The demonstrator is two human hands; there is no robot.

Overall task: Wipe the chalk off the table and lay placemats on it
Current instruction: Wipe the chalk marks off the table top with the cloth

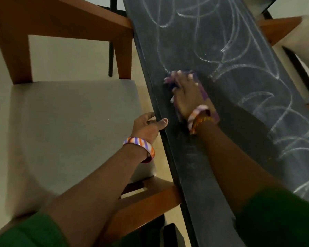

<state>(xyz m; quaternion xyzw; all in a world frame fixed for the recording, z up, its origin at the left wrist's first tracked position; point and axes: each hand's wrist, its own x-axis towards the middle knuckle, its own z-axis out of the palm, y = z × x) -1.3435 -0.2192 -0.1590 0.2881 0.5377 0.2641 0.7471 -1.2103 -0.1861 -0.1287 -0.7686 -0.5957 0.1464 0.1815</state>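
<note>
Nearest the camera, two green sleeves (275,220) were cut off by the bottom edge, so nothing of the person showed above the forearms. Each wrist carried a striped bangle (141,148) in orange, purple and white.

The left hand (147,126) gripped the near edge of the table (194,175), thumb lying on top and fingers curled under the rim, where they were hidden. The right hand (185,97) lay flat on a purple cloth (202,91), fingers spread and pressing it onto the tabletop. The hand covered most of the cloth and motion blur smeared its far end, so its full outline was hard to make out; purple showed beyond the fingertips, along the hand's right side and by the wrist.

The table was a dark, narrow slab whose long axis ran from lower right away to the upper middle. The strip nearest the left edge looked dull and smudged. White chalk scribbles (248,72) looped over the right side and the far part, running out of view at the top and right.

A wooden chair (70,131) with a grey seat stood to the left, its frame touching the table's edge. Another chair's wooden corner (278,27) showed at the far right, mostly cut off.
</note>
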